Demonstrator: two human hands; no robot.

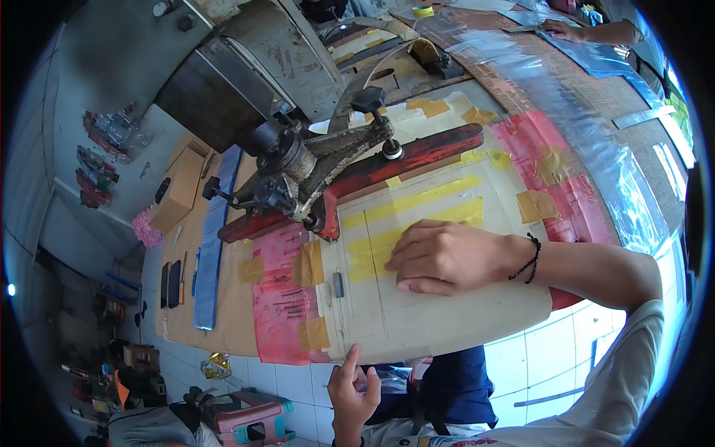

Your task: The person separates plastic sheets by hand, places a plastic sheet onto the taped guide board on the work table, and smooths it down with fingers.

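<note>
My right hand [447,257], with a dark braided bracelet at its wrist, rests palm down on a cream sheet [439,322]. Its fingers are slightly bent over the yellow tape strips [360,259], and nothing shows in them. At the sheet's lower edge is my left hand [354,391]; its index finger points up to the edge while the others curl loosely, holding nothing visible. Thin lines are drawn on the sheet. A small dark strip [338,284] lies near its left side. Above it stands a machine head [290,160] with a red bar [439,146] across the sheet.
Red translucent film [283,298] with brown tape flanks the sheet. Further left are a blue strip [208,298], dark handheld pieces [176,283] and a cardboard box [179,182]. Another person's hand [562,30] lies on clear plastic at the upper right table.
</note>
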